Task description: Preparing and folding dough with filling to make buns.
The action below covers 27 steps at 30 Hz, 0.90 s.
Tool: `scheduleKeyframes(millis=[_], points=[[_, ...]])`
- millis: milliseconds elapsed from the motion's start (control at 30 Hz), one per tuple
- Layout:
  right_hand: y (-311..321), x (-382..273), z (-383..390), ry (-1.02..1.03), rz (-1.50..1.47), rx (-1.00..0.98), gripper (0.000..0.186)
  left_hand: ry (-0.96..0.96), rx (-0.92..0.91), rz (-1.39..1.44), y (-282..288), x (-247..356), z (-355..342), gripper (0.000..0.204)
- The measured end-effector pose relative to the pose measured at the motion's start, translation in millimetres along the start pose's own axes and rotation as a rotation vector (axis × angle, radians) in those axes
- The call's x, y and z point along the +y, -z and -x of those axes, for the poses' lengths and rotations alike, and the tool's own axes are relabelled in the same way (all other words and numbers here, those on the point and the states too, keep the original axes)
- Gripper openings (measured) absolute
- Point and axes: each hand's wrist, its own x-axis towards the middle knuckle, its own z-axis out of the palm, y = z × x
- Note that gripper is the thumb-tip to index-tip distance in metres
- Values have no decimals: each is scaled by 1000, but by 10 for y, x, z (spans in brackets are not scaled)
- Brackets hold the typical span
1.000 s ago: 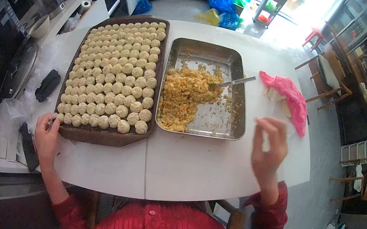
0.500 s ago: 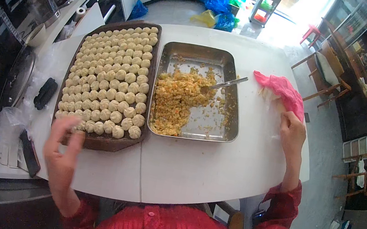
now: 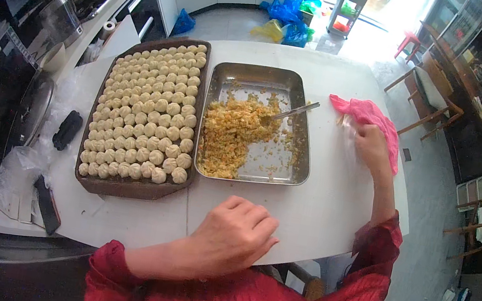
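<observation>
My left hand (image 3: 235, 232) hovers over the near edge of the table, its back up and the fingers curled together; whatever they might hold is hidden. My right hand (image 3: 371, 147) is closed on a clear plastic sheet (image 3: 349, 158) beside a crumpled pink cloth (image 3: 370, 112). A dark tray (image 3: 132, 191) at the left bears many rows of small pleated buns (image 3: 149, 106). In the middle stands a steel pan (image 3: 308, 168) with chopped orange-and-yellow filling (image 3: 228, 132) heaped at its left side. A metal spoon (image 3: 300, 110) leans in the filling, its handle across the pan's right rim.
On the white table (image 3: 330, 229), left of the tray, lie a black case (image 3: 68, 130), a crumpled clear bag (image 3: 21, 168) and a dark flat object (image 3: 47, 206). A stove and counter run along the left. Wooden chairs (image 3: 432, 96) stand at the right, blue bags (image 3: 287, 10) on the far floor.
My left hand has swung right, from the tray's near edge to the table's front, and its fingers have curled in. My right hand has moved slightly up and left, onto the plastic.
</observation>
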Motion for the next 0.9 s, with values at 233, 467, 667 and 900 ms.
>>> scheduleKeyframes(millis=[233,467,667,900], points=[[85,-257,-108,568,-22,376,18,-29,175,-6,-172,-115,-156,17],[214,-182,-78,369,-245,302,22,2,253,27,-148,-166,-46,16],[338,-85,306,74,-395,-21,13,8,320,82,-118,-130,73,17],[203,196,606,135,-87,191,12,35,309,172,3,-105,77,18]])
